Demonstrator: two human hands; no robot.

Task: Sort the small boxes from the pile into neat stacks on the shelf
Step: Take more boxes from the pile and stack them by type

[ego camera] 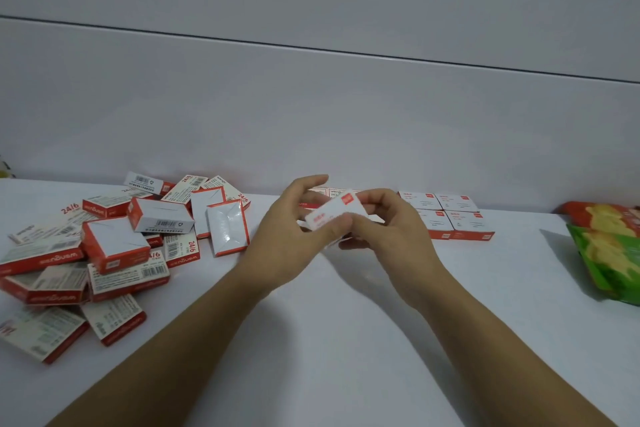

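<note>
A small white box with a red logo (334, 212) is held above the white shelf surface (329, 340) in the middle of the view. My left hand (294, 239) pinches its left end and my right hand (388, 229) grips its right end. To the left lies a loose pile of several red and white boxes (114, 246), tumbled at all angles. Behind my right hand, several matching boxes (450, 218) sit in neat rows against the wall. A few more boxes (323, 194) show behind my hands, partly hidden.
Orange and green snack bags (609, 250) lie at the right edge of the shelf. A plain white wall (311, 114) rises straight behind the boxes. A small yellowish object (5, 172) peeks in at the far left.
</note>
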